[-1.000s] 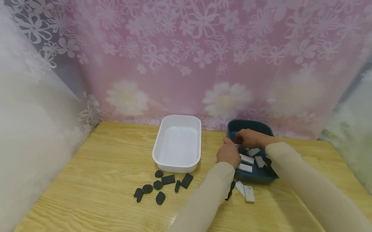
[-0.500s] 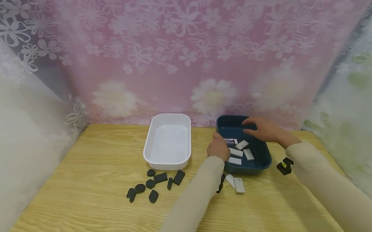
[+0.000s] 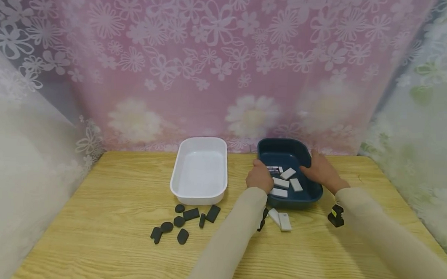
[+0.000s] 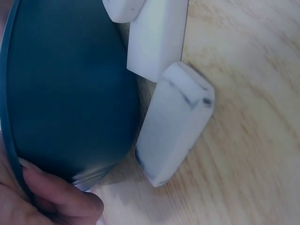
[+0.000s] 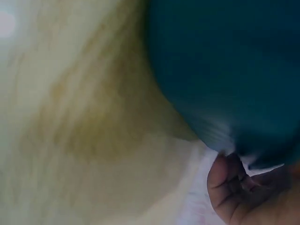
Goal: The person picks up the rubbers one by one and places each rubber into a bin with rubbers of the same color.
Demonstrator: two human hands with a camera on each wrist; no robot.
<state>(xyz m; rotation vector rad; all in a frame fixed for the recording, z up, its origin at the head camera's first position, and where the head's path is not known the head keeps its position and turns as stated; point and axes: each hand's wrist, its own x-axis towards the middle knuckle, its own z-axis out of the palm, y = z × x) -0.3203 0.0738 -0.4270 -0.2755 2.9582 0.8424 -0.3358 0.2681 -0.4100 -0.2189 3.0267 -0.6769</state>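
A dark blue basin [image 3: 294,204] stands at the right of the table. My left hand [image 3: 260,177] grips its left rim; in the left wrist view, curled fingers [image 4: 61,192] lie against the basin's outer wall. My right hand [image 3: 323,174] holds the right rim, thumb on the inner side and fingers outside; the right wrist view shows its fingers [image 5: 225,183] curled by the wall. Several white erasers [image 3: 280,183] lie in the basin, one eraser [image 3: 273,170] with a dark printed sleeve. Two more white erasers [image 3: 285,222] lie on the table before it, smudged in the left wrist view.
A white basin [image 3: 197,200] stands to the left. Several small black pieces [image 3: 191,214], some rectangular and some rounded, lie in front of it on the wooden table [image 3: 120,218]. A flowered pink curtain [image 3: 192,91] hangs behind the table.
My right hand has come out of the basin's inside and moved right to its right rim. The left hand has stayed on the left rim. The head view has shifted slightly.
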